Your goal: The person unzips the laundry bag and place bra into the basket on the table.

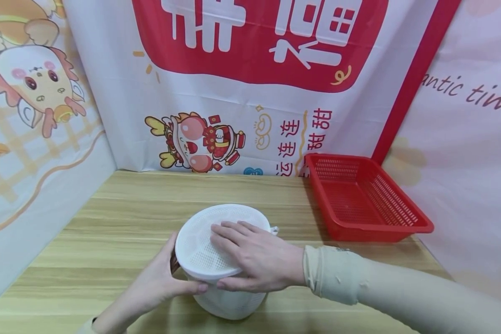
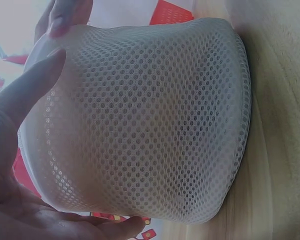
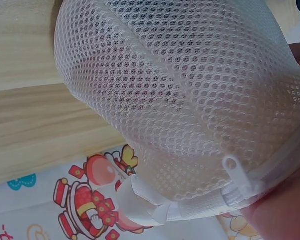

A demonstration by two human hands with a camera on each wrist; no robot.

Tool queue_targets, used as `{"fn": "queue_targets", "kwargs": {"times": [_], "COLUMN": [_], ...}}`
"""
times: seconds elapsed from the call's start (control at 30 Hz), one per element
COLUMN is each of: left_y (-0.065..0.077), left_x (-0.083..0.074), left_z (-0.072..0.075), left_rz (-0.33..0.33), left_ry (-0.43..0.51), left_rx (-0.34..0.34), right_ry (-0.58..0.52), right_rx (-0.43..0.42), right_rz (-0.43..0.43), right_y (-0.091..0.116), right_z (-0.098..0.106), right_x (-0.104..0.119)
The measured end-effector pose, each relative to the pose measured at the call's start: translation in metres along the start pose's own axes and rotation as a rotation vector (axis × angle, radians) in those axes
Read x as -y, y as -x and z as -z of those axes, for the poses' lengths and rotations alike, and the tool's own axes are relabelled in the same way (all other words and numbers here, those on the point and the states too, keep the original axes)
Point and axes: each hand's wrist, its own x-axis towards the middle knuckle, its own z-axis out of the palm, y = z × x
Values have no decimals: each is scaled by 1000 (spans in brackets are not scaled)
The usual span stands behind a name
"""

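A white mesh laundry bag (image 1: 229,299) stands upright on the table, its round lid (image 1: 200,250) on top. In the left wrist view the honeycomb mesh side (image 2: 140,120) fills the middle. My left hand (image 1: 158,285) holds the bag's left side near the rim, thumb across the front and fingers around the far side. My right hand (image 1: 259,255) rests on the lid with its fingers laid out flat, the thumb lower at the front rim. A white zipper pull (image 3: 237,175) and a fabric loop (image 3: 145,202) show beside the right hand in the right wrist view.
A red plastic basket (image 1: 355,204) with perforated sides sits at the table's back right. The wood-grain table (image 1: 121,222) ends against a printed cloth backdrop (image 1: 250,111), with more printed cloth on the left and right sides.
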Motion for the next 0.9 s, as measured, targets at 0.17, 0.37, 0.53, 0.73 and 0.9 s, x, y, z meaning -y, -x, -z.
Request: {"fn": "queue_targets", "kwargs": {"times": [0.17,0.37,0.53,0.73,0.9], "left_y": [-1,-2,-4,-5,-4], "left_x": [1,2,1,0,-1], "left_z": [-2,-4,-5,-5,-6], "left_rz": [-25,-48,-49,-35,-3], "left_ry": [36,40,31,5,-3], "left_rx": [22,16,11,0,-12], "right_ry": [-9,-30,-56,-71,-125], "right_rx": [13,29,22,-74,-108], "right_rz": [-6,-15,-10,45,129], "right_y": [0,0,0,0,-2], "right_z": [0,-1,0,4,6], "right_x": [0,0,-2,-1,4]}}
